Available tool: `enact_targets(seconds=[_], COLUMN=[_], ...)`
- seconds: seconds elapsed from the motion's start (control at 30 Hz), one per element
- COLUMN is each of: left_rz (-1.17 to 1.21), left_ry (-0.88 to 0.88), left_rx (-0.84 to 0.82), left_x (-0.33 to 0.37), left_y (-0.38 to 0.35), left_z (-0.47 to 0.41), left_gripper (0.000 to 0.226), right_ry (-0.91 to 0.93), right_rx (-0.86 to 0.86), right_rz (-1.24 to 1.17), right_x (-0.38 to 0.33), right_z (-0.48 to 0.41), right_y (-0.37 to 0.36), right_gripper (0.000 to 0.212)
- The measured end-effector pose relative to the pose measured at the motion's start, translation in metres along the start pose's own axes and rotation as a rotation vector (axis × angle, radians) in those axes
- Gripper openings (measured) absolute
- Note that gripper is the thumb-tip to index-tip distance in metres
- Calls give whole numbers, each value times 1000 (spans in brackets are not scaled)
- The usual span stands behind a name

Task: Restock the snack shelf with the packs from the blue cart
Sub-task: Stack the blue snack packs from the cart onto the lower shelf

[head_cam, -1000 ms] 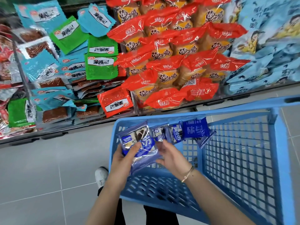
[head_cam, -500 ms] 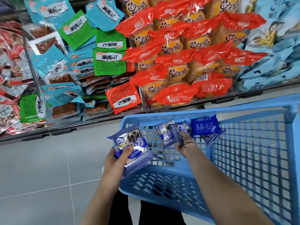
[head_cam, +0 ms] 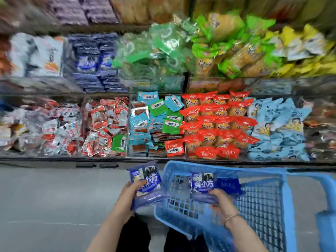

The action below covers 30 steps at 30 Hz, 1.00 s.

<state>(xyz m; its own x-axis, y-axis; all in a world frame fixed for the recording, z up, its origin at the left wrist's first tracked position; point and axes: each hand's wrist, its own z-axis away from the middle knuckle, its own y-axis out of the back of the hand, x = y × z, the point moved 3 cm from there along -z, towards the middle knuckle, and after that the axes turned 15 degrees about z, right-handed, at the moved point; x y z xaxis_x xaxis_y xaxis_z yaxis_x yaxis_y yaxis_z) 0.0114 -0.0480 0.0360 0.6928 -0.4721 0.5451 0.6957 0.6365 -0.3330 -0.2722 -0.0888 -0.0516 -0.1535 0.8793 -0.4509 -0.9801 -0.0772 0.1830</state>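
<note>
Gripping 2 glossy blue packs: L hand's (head_cam: 131,194) pack (head_cam: 145,179) beside cart (head_cam: 289,197), R hand's (head_cam: 221,202) pack (head_cam: 202,182) over it.

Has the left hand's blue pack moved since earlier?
Yes, leftwards: the blue plastic snack pack in the left hand was over the blue mesh cart, now outside it.

The snack shelf (head_cam: 185,84) runs across the far side of the floor (head_cam: 54,197), its upper tier (head_cam: 45,90) above and behind the lower tier (head_cam: 54,157). The cart (head_cam: 289,206) stands just before the lower tier, toward the right. The left hand (head_cam: 129,193) holds one pack (head_cam: 145,179) over the floor, just left of the cart's wall. The right hand (head_cam: 221,202) holds a second pack (head_cam: 202,182) over the cart's inside, with a third pack (head_cam: 229,184) just right of it.
</note>
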Motion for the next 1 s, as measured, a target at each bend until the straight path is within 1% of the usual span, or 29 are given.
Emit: enact_targets(seconds=[0.07, 0.13, 0.17, 0.23, 0.27, 0.3, 0.4, 0.47, 0.5, 0.53, 0.57, 0.6, 0.63, 0.67, 0.7, 0.73, 0.83, 0.93, 1.0], left_rz=[61, 145, 173, 204, 202, 180, 131, 85, 64, 45, 34, 33, 31, 21, 14, 14, 35, 57, 57], left_ry=[12, 49, 69, 62, 31, -8, -92, -100, -108, -121, -132, -144, -152, -167, -176, -187, -211, -212, -212], left_rx=[-1, -13, -31, -66, -65, -47, -39, -41, -52, -77, -91, -102, -119, -142, -150, -155, -180, -207, -236], left_x=[20, 44, 57, 86, 103, 121, 185, 229, 250, 271, 292, 312, 330, 347, 362, 376, 409, 433, 444], left_y=[6, 14, 17, 23, 27, 35, 55, 65, 70, 72, 75, 77, 79, 80, 82, 83, 84, 81, 80], left_z=[5, 5, 3, -7, -13, -22, -48, -63, -69, -75, -81, -86, -91, -96, -100, -103, -112, -117, -119], left_gripper=[23, 26, 29, 35, 35, 32, 29, 27, 31, 40, 49, 53, 49, 40, 29, 23, 19, 16, 16], right_ry=[104, 198, 237, 304, 335, 358, 402, 434, 445, 464, 492, 525, 561, 600, 632, 657, 722, 726, 734], right_rx=[-23, -53, -58, -50, -58, -69, -115, -150, -170, -188, -197, -196, -196, -195, -190, -180, -116, -96, -69], right_rz=[42, 95, 135, 186, 188, 181, 123, 111, 113, 110, 114, 134, 166, 190, 195, 183, 149, 113, 118], right_x=[-31, -61, -76, -102, -114, -127, -159, -181, -192, -205, -220, -236, -253, -270, -287, -303, -347, -381, -400], right_z=[17, 28, 35, 42, 46, 51, 67, 77, 81, 87, 91, 94, 95, 96, 97, 97, 98, 93, 85], right_y=[-6, -19, -28, -53, -69, -88, -153, -197, -219, -241, -261, -280, -298, -314, -329, -342, -375, -400, -412], right_gripper=[5, 7, 2, 19, 24, 23, 12, 19, 24, 27, 29, 28, 26, 23, 24, 28, 26, 25, 28])
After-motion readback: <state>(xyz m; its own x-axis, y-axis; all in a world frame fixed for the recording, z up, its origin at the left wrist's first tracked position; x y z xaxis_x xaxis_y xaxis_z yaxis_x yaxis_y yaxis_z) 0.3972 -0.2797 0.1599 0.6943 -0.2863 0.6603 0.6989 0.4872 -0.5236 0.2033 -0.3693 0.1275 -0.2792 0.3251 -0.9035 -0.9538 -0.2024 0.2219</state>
